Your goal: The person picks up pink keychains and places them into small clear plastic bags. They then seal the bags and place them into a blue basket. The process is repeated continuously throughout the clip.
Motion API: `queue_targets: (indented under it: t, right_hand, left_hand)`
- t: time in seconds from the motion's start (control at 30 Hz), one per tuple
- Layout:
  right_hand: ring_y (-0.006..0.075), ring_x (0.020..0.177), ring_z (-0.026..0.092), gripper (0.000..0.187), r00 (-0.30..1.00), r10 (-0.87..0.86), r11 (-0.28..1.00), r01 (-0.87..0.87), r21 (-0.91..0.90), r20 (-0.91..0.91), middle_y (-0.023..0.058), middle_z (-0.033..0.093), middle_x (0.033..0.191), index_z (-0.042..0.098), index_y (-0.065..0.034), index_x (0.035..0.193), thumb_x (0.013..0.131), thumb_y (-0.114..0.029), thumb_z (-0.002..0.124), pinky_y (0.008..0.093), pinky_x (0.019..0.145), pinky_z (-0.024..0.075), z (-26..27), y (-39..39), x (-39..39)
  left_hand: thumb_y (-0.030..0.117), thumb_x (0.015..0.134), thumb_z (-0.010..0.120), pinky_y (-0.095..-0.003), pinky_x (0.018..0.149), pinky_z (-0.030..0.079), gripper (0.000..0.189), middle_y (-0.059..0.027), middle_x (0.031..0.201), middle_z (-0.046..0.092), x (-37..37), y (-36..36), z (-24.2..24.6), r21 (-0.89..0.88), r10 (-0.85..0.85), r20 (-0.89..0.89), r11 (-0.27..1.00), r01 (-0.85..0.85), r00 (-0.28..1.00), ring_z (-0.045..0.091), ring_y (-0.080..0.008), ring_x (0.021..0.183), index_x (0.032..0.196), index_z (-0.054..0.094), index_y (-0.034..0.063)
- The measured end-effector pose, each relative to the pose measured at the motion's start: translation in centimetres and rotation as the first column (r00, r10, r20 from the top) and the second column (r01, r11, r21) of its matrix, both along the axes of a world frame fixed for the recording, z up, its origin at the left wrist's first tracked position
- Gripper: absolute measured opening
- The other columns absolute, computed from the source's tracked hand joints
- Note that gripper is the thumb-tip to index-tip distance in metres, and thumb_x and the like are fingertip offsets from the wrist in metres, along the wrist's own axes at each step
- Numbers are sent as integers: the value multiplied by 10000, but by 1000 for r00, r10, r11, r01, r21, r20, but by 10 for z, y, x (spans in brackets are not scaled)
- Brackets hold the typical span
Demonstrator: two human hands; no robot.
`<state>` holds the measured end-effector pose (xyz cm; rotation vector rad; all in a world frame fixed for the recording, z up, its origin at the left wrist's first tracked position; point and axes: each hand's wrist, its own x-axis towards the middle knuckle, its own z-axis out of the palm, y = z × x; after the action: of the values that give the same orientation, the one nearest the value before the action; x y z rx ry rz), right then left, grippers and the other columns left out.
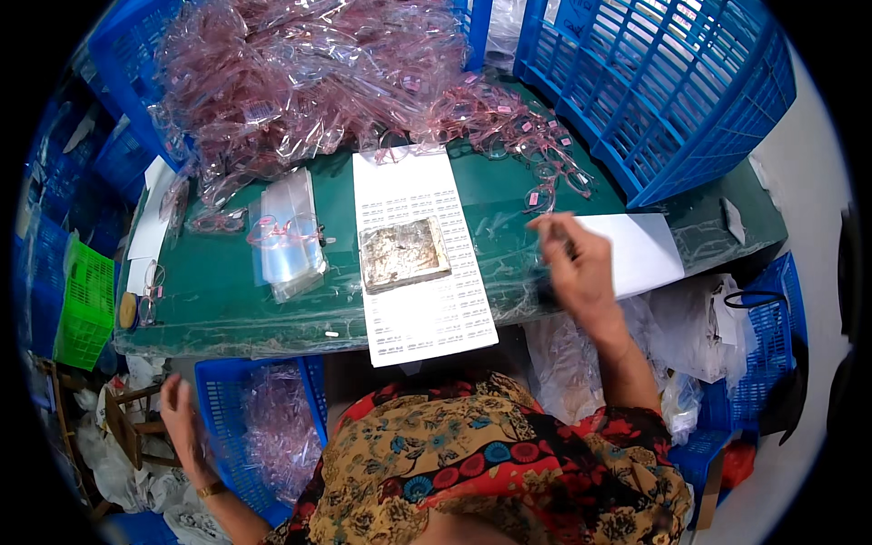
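My right hand is over the table's right part, its fingers curled and fingertips beside a pair of pink-framed eyeglasses. Whether it grips anything is unclear. My left hand hangs off the table's near left side, blurred, with fingers apart and nothing visible in it. Between them lies a long sheet of printed labels, weighted by a worn rectangular block. To its left, another pair of pink eyeglasses rests on a stack of clear plastic sleeves. Loose tagged eyeglasses spread along the back.
A large heap of bagged eyeglasses spills from a blue crate. Another blue crate stands at the back right, near white paper. Below the table's edge, a blue crate holds more clear bags.
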<state>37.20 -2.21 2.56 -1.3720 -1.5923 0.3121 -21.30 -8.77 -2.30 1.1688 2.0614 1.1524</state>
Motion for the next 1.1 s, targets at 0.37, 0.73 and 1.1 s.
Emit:
queue_targets:
  t: [0.37, 0.73, 1.1]
  right_hand:
    - [331, 652, 628, 334, 899, -288, 909, 365, -200, 331, 167, 646, 708, 683, -38, 820, 807, -372, 676, 389, 603, 474, -27, 48, 58]
    - [42, 635, 497, 119, 997, 56, 910, -75, -407, -59, 7, 611, 692, 649, 3, 852, 811, -108, 646, 227, 569, 393, -3, 33, 40]
    - [67, 666, 525, 124, 689, 713, 521, -645, -559, -129, 41, 629, 722, 632, 25, 857, 761, -50, 653, 250, 616, 429, 66, 70, -39]
  left_hand:
    - [143, 891, 616, -212, 470, 388, 234, 8, 597, 467, 106, 67, 60, 252, -302, -26, 920, 299, 953, 501, -73, 510, 711, 498, 51]
    - [336, 984, 471, -210, 395, 362, 447, -1, 524, 447, 278, 150, 65, 404, -783, 156, 607, 685, 602, 500, -100, 419, 640, 470, 50]
    - [350, 971, 467, -227, 430, 509, 421, -79, 665, 586, 279, 187, 65, 152, -663, 749, 189, 970, 11, 617, -142, 536, 1058, 596, -41]
